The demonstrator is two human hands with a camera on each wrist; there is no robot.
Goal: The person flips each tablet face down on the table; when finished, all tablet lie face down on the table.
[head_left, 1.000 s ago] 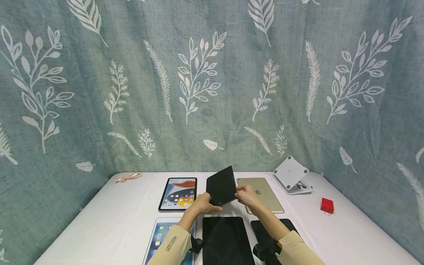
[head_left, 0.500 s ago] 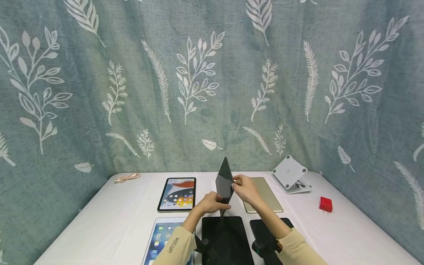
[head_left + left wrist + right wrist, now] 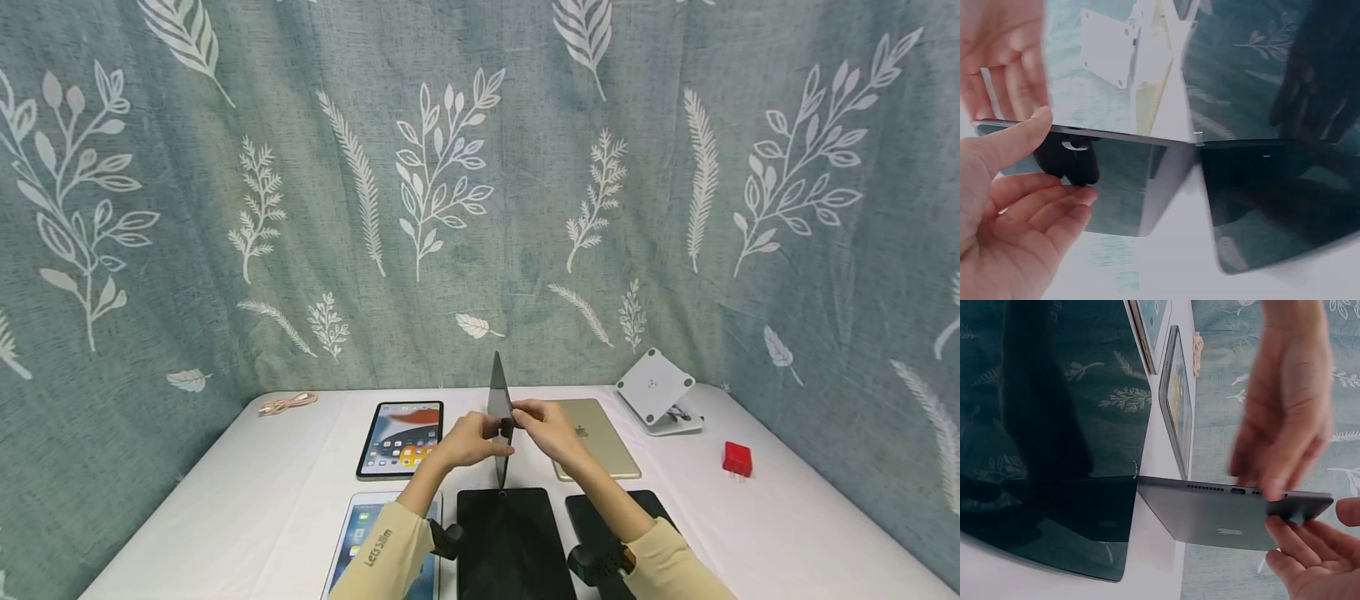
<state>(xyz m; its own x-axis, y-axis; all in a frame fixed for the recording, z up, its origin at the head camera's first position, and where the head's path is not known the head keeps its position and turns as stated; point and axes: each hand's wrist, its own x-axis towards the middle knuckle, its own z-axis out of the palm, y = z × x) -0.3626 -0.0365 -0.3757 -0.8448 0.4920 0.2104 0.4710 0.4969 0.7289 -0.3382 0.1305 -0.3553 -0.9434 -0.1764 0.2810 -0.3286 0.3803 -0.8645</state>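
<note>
Standing on edge between both hands, a thin grey tablet point(image 3: 498, 402) is seen almost edge-on in the head view. Its dark glossy screen faces the left wrist camera. Its grey back point(image 3: 1204, 515), with a logo, and a port edge show in the right wrist view. My left hand point(image 3: 467, 442) holds the near edge, thumb across it and fingers point(image 3: 1054, 206) against the screen side. My right hand point(image 3: 551, 429) grips the other side near the corner, fingers on the back and thumb at the edge. Below lies a large black tablet point(image 3: 513, 542), screen up and reflecting.
A lit tablet point(image 3: 402, 437) and a white-framed one point(image 3: 356, 525) lie left. A gold tablet point(image 3: 600, 437) and a black one point(image 3: 652, 504) lie right. Further out are a silver stand point(image 3: 656, 392), a red charger point(image 3: 737, 458) and a coiled cable point(image 3: 288, 403).
The held tablet has turned from showing a broad dark face to nearly edge-on, and both hands have shifted slightly left and up with it. The other things have stayed put.
</note>
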